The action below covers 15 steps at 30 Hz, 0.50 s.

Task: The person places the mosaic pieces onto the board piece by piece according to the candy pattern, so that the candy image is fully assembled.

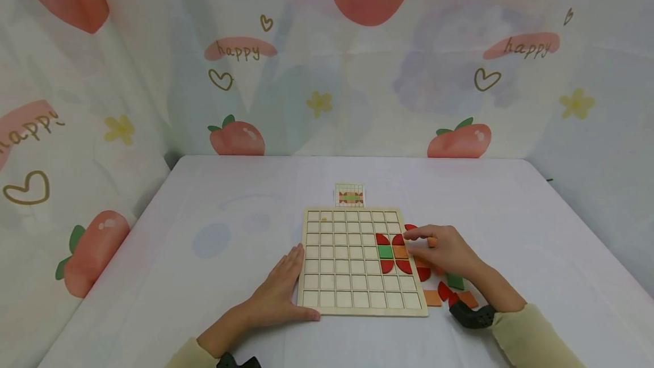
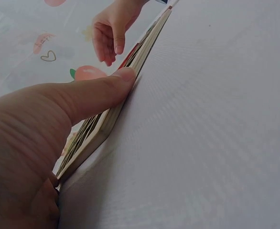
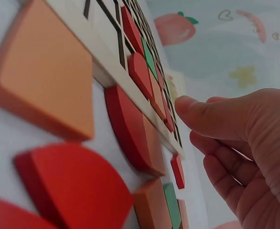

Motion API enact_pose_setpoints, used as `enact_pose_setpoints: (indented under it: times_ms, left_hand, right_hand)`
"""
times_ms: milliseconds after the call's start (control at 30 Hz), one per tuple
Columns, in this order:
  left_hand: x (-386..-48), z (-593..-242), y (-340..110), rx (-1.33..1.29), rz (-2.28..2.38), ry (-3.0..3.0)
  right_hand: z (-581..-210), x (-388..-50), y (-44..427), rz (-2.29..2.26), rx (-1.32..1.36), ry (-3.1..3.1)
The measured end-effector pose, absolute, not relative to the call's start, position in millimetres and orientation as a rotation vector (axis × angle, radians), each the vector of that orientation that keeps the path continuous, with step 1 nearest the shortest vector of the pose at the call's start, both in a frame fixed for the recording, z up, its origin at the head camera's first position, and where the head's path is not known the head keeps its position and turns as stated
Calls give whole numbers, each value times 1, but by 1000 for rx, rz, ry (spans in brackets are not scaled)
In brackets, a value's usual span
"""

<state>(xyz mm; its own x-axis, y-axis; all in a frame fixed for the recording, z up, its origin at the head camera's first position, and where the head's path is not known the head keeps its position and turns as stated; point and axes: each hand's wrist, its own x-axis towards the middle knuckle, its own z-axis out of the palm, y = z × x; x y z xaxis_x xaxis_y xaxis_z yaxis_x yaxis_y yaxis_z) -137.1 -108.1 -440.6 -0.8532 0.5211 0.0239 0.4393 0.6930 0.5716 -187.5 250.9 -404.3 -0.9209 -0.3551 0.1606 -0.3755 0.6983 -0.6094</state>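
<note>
A pale wooden grid board [image 1: 347, 283] lies on the white-covered table. My left hand [image 1: 276, 291] rests against its left side, fingers straight, thumb [image 2: 99, 95] on the front edge near the corner. In the board's right columns sit a green square [image 1: 385, 252], an orange square [image 1: 400, 252] and several red quarter-round pieces [image 1: 387, 266]. Over the board's right edge hovers my right hand [image 1: 449, 249], its fingers loosely bent. In the right wrist view, thumb [image 3: 211, 114] and fingers stand apart with nothing visible between them.
Loose pieces lie right of the board, partly under my right hand: a green one [image 1: 455, 281], an orange square [image 1: 432, 298] and several red ones [image 1: 444, 290]. A small pattern card [image 1: 349, 187] touches the board's far edge. Printed cloth [image 1: 357, 84] hangs behind the table.
</note>
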Motion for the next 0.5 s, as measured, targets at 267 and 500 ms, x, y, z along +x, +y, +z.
enact_pose_setpoints:
  times_ms: [267,500]
  left_hand:
    - [-137,-440,-108,785,873,2758]
    - [-137,-441,-108,788,882,2756]
  right_hand:
    - [-406,-193,268,1032,553,-2866]
    - [-407,-195,280,1007,472,-2885]
